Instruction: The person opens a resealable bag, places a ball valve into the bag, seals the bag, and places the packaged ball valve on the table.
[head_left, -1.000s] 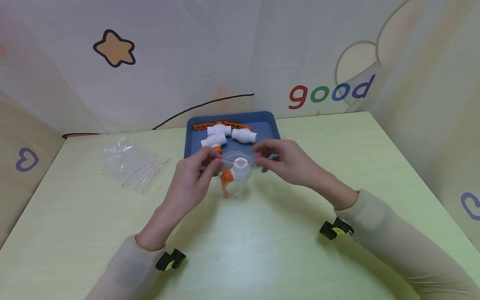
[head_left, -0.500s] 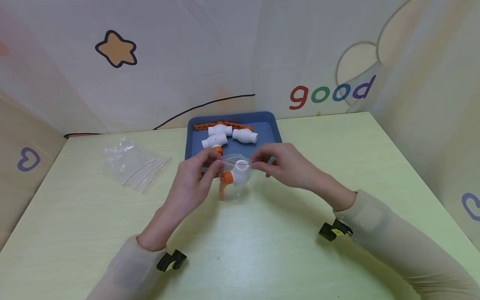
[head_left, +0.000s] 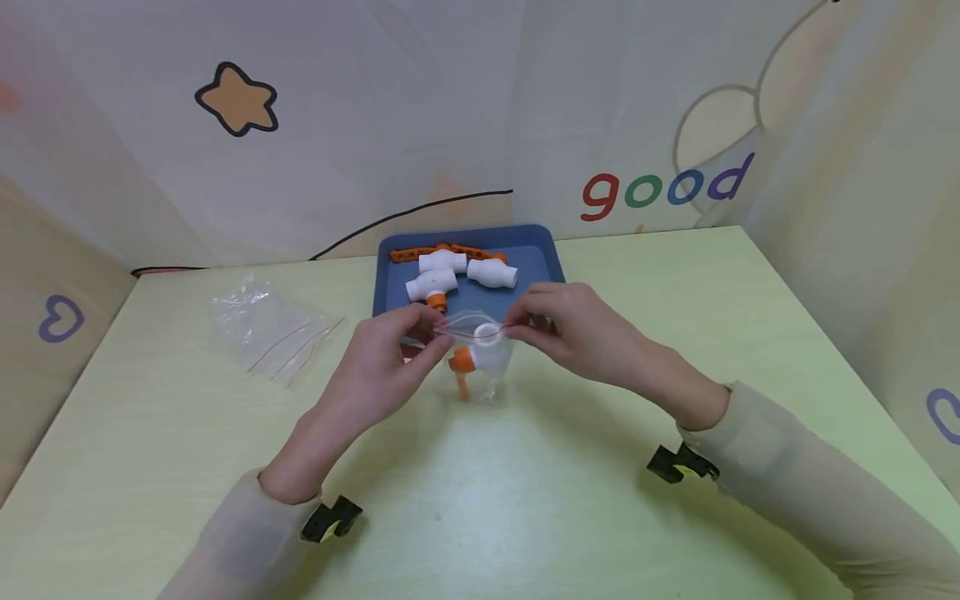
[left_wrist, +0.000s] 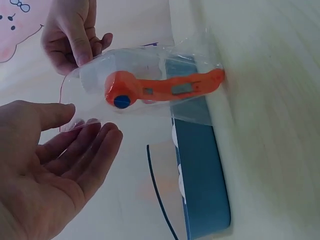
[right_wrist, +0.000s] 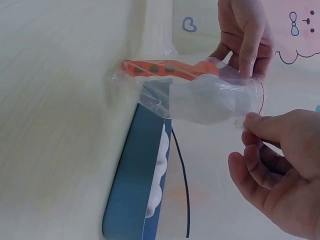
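The clear zip bag [head_left: 491, 394] is being held between both hands by its red-lined mouth, in front of the blue tray [head_left: 536, 265]. One side is being pinched between thumb and fingers of the left hand [head_left: 381, 362]; the opposite side is being pinched likewise by the right hand [head_left: 579, 335]. Both forearms are being angled inward. Inside the bag, a white valve [head_left: 492, 357] with an orange handle [left_wrist: 182, 87] is being carried, its round opening turned upward. Contact with the bench [head_left: 480, 500] cannot be confirmed. Compared with one second ago, the bag is being held slightly lower in the head view, and its mouth is being parted wider.
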